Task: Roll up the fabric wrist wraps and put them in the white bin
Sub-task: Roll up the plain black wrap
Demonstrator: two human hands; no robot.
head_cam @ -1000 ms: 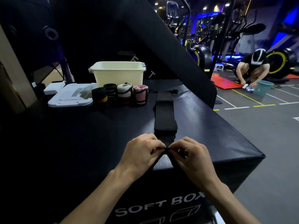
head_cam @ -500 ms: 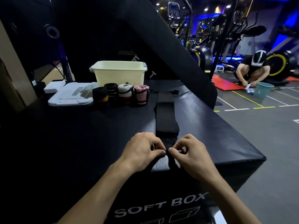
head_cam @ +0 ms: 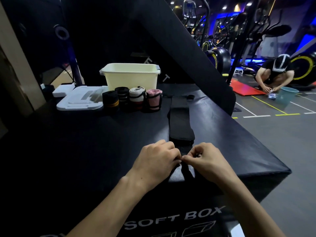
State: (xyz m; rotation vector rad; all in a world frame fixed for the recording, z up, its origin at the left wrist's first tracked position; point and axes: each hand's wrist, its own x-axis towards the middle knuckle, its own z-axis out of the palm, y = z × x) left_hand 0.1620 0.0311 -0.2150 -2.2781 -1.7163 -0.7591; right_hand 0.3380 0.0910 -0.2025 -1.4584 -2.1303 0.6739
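A long black wrist wrap [head_cam: 179, 120] lies flat on the black soft box [head_cam: 102, 142], running away from me toward the white bin [head_cam: 130, 77]. My left hand [head_cam: 157, 161] and my right hand [head_cam: 206, 159] meet at the wrap's near end, fingers curled, pinching it by the box's front edge. A thin black strap hangs down over that edge between my hands. Several rolled wraps stand in a row before the bin: a black and yellow one [head_cam: 110, 100], a black one [head_cam: 123, 96], a white one [head_cam: 136, 97] and a pink one [head_cam: 153, 100].
A white lid [head_cam: 80, 101] lies left of the rolls. A slanted black pad [head_cam: 179, 45] rises behind the box. On the gym floor to the right a person [head_cam: 273, 72] crouches by a teal bucket [head_cam: 287, 94] and a red mat.
Both hands have shifted slightly forward along the wrap's near end, keeping their pinch. The rest of the wrap lies as before.
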